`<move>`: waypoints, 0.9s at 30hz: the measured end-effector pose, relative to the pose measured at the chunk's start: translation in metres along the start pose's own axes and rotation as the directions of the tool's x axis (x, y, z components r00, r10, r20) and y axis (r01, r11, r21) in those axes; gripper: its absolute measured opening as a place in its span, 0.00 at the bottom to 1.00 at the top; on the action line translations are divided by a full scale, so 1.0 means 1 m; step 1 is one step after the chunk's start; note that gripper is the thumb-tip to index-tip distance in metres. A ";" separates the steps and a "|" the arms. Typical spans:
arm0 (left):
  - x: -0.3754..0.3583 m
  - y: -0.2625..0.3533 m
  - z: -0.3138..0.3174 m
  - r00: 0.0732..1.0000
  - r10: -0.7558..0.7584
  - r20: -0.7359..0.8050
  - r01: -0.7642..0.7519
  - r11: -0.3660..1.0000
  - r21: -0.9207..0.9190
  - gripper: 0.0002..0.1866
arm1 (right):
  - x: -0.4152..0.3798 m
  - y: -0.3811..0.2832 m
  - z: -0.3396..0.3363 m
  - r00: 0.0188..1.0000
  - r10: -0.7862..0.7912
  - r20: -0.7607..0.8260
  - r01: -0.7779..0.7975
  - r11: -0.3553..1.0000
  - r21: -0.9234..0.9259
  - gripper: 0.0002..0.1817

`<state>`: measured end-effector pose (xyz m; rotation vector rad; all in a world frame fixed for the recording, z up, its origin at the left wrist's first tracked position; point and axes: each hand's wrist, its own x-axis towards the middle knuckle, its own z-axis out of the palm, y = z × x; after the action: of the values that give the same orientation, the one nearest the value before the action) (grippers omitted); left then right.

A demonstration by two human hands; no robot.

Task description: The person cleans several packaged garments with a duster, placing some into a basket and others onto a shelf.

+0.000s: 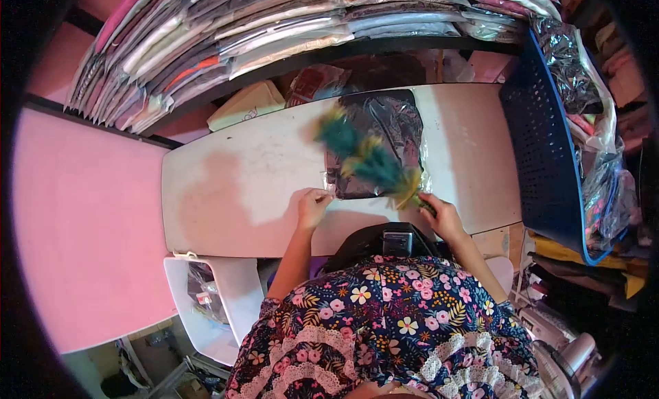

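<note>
A dark folded garment in a clear plastic bag (353, 183) lies flat on the white table (268, 145). My left hand (315, 208) is closed at the bag's near left corner, thumb and fingers pinching the plastic edge. Wrapped round the handle of a green and yellow duster (374, 162) is my right hand (443, 217), just past the bag's near right corner. The duster's fluffy head stretches up and left across the bag and hides part of it. Motion blurs the head.
Packed garments (288, 35) fill a shelf along the back. At the right stands a blue perforated basket (549, 145) with plastic-wrapped items. A white bin (237, 289) holding a bagged item sits below the table's left front edge. A cream package (247, 105) lies under the shelf.
</note>
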<state>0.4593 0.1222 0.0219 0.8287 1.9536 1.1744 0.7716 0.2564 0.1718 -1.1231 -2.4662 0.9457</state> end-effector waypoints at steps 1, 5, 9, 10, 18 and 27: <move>0.002 0.000 -0.003 0.999 -0.005 0.048 0.011 0.992 -0.129 0.10 | 0.002 -0.001 0.000 0.996 -0.053 0.070 0.057 0.996 -0.068 0.19; -0.004 0.026 -0.027 0.970 -0.174 0.173 0.214 0.945 -0.248 0.10 | 0.013 -0.019 0.004 0.993 0.111 0.036 -0.108 0.992 -0.063 0.19; -0.010 -0.006 -0.026 0.994 -0.098 -0.040 0.075 0.921 -0.381 0.12 | 0.015 -0.019 0.010 0.988 -0.091 0.123 0.096 0.995 -0.032 0.18; -0.013 -0.011 -0.028 0.990 -0.013 -0.138 -0.028 0.957 -0.289 0.12 | 0.015 -0.021 0.009 0.988 -0.093 0.121 0.098 0.995 -0.033 0.18; -0.041 0.043 -0.031 0.822 0.485 -0.298 -0.349 0.843 0.409 0.23 | 0.030 -0.027 -0.004 0.986 0.161 0.034 -0.157 0.982 -0.100 0.18; -0.043 0.032 -0.002 0.825 0.520 0.222 -0.546 0.630 0.552 0.31 | 0.056 -0.030 0.000 0.992 0.095 0.084 -0.061 0.939 -0.340 0.19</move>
<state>0.4870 0.0991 0.0615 1.8665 2.1339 0.8001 0.7172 0.2837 0.1900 -1.3153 -2.7577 0.6249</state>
